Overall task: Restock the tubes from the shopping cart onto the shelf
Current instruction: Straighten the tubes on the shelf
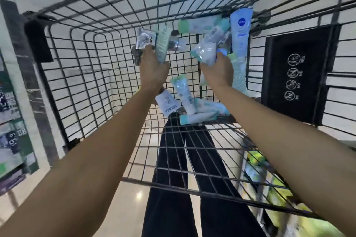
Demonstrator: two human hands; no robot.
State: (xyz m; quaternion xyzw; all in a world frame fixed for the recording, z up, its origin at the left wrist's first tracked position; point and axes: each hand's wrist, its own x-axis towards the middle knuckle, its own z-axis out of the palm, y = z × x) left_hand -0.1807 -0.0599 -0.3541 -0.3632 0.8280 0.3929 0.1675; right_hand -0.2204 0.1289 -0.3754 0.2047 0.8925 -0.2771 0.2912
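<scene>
Both hands inside wire cart (pixel 81 75); left hand (pixel 153 71) grips several tubes (pixel 161 46); right hand (pixel 218 72) grips pale tube (pixel 205 52).

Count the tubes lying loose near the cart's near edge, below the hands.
4, maybe more hidden: white tube under left wrist, pale upright tube, teal-capped tube, teal-capped tube lowest, all on the cart floor.

On the clear tube (pixel 145 38) that your left hand (pixel 153 69) grips you can read "MEN". The tall light-blue tube (pixel 240 31) at the far right carries the round NIVEA logo. The black panel (pixel 296 75) on the cart's right wall shows four round pictograms marked "YES", "NO", "NO", "NO". The white tube (pixel 167 103) under your left wrist bears print too blurred to read.
</scene>
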